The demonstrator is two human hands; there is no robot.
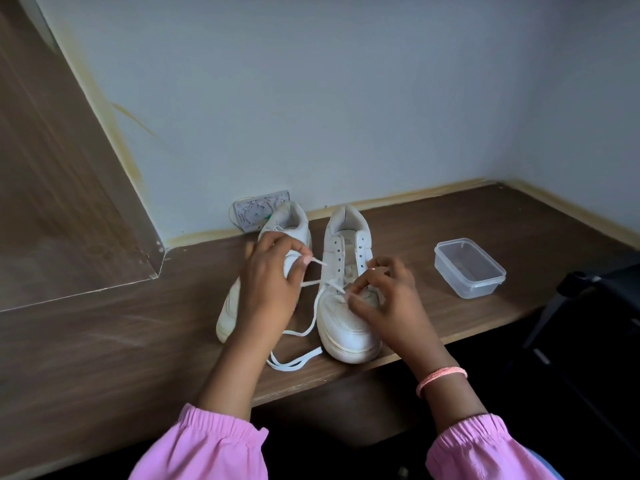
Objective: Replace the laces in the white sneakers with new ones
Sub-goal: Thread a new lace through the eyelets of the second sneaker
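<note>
A person in pink elastic-cuffed sleeves works at a dark wood-grain counter [104, 341] where two white leather sneakers stand side by side, toes toward the camera. The left hand [273, 282], hovering over the left white sneaker [228, 317], curls its fingers and pinches one end of a flat white shoelace [311, 327] near its tip. The right hand [384, 299], wearing a pink band [441, 375] at the wrist, rests on the forefoot of the right white sneaker [346, 327], its fingers curled and pinching the lace at the lowest eyelets. Above them the right sneaker's eyelets stand unlaced. The lace's loose length trails down between the two shoes and loops on the counter just beside the right sneaker's toe. A clear rectangular plastic container [469, 268] sits to the right, apart from the shoes. A small white patterned box [252, 213] leans against the pale wall behind the left sneaker
</note>
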